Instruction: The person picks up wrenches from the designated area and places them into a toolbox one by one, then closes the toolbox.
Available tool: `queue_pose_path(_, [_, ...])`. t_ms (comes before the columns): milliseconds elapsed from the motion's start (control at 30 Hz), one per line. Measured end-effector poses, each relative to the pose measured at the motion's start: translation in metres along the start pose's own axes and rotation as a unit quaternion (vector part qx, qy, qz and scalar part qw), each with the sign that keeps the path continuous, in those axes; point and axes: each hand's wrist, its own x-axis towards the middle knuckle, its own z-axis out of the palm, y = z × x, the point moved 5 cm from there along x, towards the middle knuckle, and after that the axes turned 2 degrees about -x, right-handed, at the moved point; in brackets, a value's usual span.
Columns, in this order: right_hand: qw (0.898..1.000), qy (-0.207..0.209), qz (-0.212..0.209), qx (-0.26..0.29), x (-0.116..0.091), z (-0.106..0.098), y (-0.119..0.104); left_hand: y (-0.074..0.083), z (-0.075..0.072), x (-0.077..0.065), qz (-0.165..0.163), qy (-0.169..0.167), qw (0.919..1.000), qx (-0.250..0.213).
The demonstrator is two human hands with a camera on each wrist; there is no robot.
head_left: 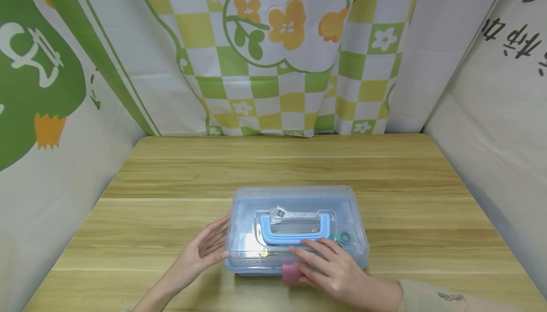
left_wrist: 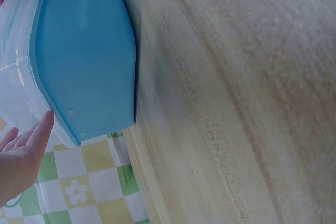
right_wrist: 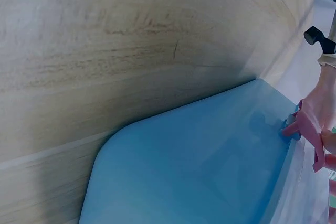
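A blue plastic toolbox (head_left: 359,255) with a clear lid stands on the wooden table, its blue handle (head_left: 295,239) folded flat. Through the lid show an adjustable wrench (head_left: 295,214) and green scissor-like finger loops (head_left: 344,237). My left hand (head_left: 201,250) lies against the box's left side, fingers extended; its fingertips touch the lid edge in the left wrist view. At the front, a pink latch (right_wrist: 307,129) sticks outward. My right hand (head_left: 331,269) holds that latch at its right edge between thumb and forefinger, while other fingertips rest on the lid near the handle.
The wooden table (head_left: 171,174) extends around the box on all sides. Behind it hangs a checked, flower-printed curtain (head_left: 286,93), and pale fabric walls (head_left: 491,112) flank both sides.
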Motion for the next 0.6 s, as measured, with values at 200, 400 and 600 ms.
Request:
queue_pose_path(200, [0.999,-0.019,-0.009,-0.033,0.0000,0.0016,-0.0026,0.0001,0.0004,-0.0002,-0.001,0.001,1.0000,0.003])
queue_pose_path(400, [0.998,-0.040,-0.003,-0.045,0.0001,0.0008,-0.0039,-0.0003,0.0005,0.0002,-0.001,0.002,1.0000,0.004])
queue_pose_path(600, [0.998,-0.034,0.001,-0.047,-0.0010,0.0029,-0.0061,-0.0004,0.0004,0.0000,-0.002,0.002,1.0000,0.006])
